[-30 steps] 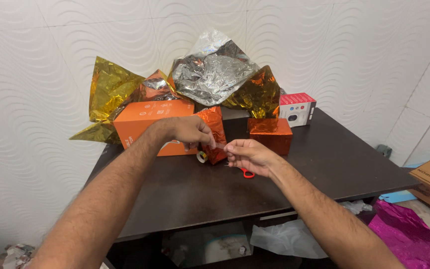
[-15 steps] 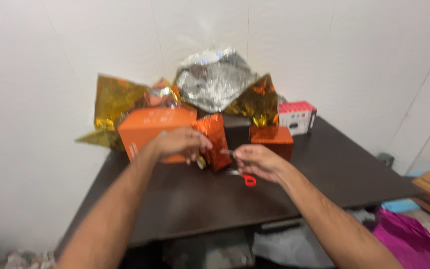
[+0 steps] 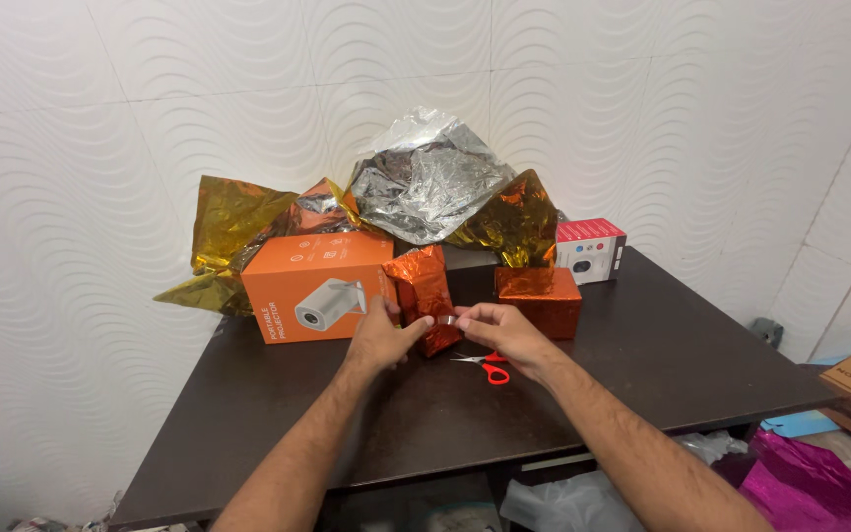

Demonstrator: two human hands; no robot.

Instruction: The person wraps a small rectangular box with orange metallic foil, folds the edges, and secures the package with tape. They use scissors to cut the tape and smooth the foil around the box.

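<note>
**Tape strip stretched level in front of the foil parcel**

Both hands met low over the desk (image 3: 642, 345). The left hand (image 3: 381, 340) and right hand (image 3: 504, 333) each pinched an end of a short strip of tape (image 3: 445, 320), its long axis running side to side between the fingertips. The orange foil-wrapped parcel (image 3: 424, 296) stood upright just behind the strip, slightly nearer the left grip. Whether tape touched foil could not be told. Red-handled scissors (image 3: 485, 366) lay on the desk just under the right hand.
</note>
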